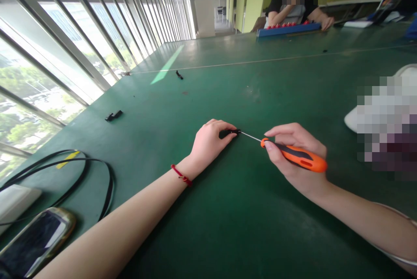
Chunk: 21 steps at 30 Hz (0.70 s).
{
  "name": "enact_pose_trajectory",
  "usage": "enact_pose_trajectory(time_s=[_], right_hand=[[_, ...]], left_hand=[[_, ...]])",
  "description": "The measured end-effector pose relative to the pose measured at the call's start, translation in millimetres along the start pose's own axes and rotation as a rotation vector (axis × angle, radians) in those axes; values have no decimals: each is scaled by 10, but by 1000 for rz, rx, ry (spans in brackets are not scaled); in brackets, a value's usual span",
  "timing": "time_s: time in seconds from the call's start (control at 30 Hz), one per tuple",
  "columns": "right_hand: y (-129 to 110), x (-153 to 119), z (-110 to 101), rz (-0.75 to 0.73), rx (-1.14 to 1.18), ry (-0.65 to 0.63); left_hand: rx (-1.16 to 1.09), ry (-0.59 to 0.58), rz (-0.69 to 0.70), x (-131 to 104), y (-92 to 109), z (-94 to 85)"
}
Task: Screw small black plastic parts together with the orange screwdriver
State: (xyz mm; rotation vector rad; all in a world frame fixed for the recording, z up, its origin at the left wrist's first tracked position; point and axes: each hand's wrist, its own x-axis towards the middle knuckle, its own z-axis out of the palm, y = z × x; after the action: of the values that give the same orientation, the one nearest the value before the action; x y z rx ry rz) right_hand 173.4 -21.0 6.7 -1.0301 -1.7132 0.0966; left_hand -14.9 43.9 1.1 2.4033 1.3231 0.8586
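My left hand (pixel 211 141), with a red cord bracelet (pixel 182 176) on its wrist, pinches a small black part (pixel 228 133) against the green table. The part's exact kind is too small to make out, and the fingers hide some of it. In my right hand (pixel 298 157) is a screwdriver (pixel 301 158) with an orange and black handle and a thin metal shaft. The shaft points left, and its tip meets the right end of the black part.
Small black pieces (pixel 114 116) lie on the green table (pixel 208 227). Black cables (pixel 109 187), a white box (pixel 18 200) and a phone (pixel 35 240) are at left. Metal railings (pixel 107 14) line that side. Across the table, a person (pixel 276 16) sits behind a blue tray (pixel 289 30).
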Motion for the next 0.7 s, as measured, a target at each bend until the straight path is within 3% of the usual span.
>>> enact_pose_trajectory(time_s=[0.13,0.33,0.5,0.63,0.7], right_hand=[[3,-1,9,10,118,117],[-6,-13,-5,4,11,-13],[12,7,14,-4,165,136],[12,10,-2,31,44,7],[3,4,-7,27,-2,4]], left_hand=[[0,2,8,0,-2,2],[5,-6,1,-1,6,1],[5,1,-1,1,2,2],[-7,6,6,-6,-5,7],[-7,7,9,-8,-5,8]])
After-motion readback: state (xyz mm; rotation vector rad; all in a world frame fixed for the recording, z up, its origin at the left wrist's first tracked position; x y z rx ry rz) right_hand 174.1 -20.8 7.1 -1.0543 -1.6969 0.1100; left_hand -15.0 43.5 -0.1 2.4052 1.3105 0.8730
